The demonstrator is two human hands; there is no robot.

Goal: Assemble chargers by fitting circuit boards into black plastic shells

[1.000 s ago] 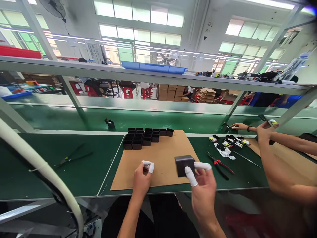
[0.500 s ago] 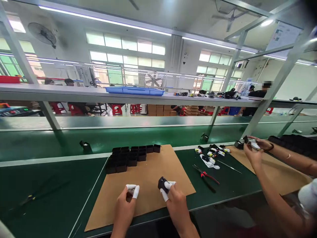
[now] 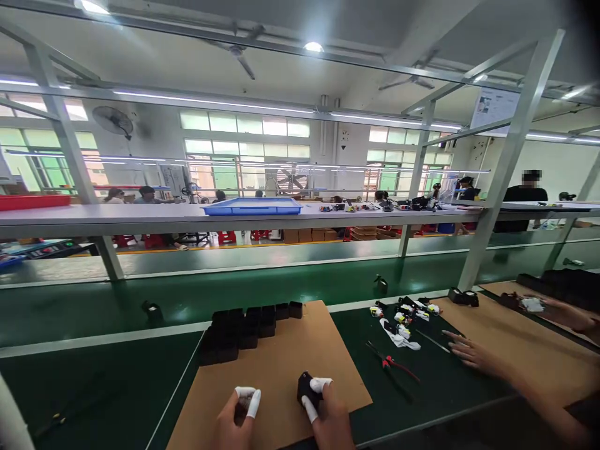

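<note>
My right hand (image 3: pixel 330 412), with white finger cots on thumb and finger, grips a small black box-shaped part (image 3: pixel 304 386) above the cardboard sheet (image 3: pixel 281 362). To its left, my left hand (image 3: pixel 237 415) is curled, its white-tipped thumb and finger brought close together. Whatever may lie between those fingers is too dark and small to make out. Beyond both hands, rows of black open-topped boxes (image 3: pixel 248 331) stand at the back left of the cardboard. Red-handled pliers (image 3: pixel 388 362) lie to the right of the sheet on the green table.
Several white-and-black small parts (image 3: pixel 407 309), a white cloth-like piece (image 3: pixel 398 336) and a thin metal rod (image 3: pixel 432 341) lie right of the cardboard. A co-worker's hand (image 3: pixel 469 351) reaches in there. Single black parts (image 3: pixel 152 310) rest on the green conveyor (image 3: pixel 262 285); a blue tray (image 3: pixel 253 207) sits above.
The view has tilted up, so the table sits lower. My hands keep nearly the same hold. The co-worker's hands have separated, one reaching toward the metal rod.
</note>
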